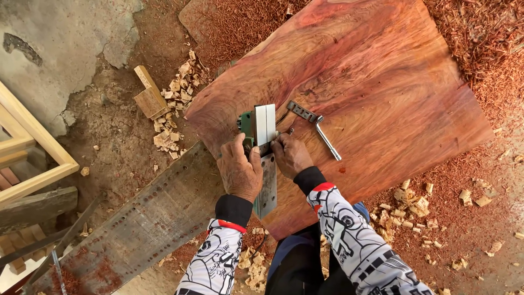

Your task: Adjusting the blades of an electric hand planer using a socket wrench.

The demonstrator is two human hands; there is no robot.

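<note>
Gripping the green-bodied electric planer with its flat grey metal sole turned upward, the left hand wraps closed around the tool's near side while the right hand sits just beside it, fingertips pinched at something small by the middle of the sole; what they pinch is too small to tell. The planer rests on the near edge of the broad reddish wooden slab, lying between both hands and touching each. Judging from this, the upturned tool could rock or slide off that edge if the left hand's hold loosens, and fingers so close to the blade slot could be nicked. Just beyond the planer on the slab lies a silver L-shaped socket wrench, within the right hand's reach, which could get knocked off. Left of the planer, off the slab, a pale wooden offcut block sits among wood chips. Red sawdust surrounds the slab's far side.
</note>
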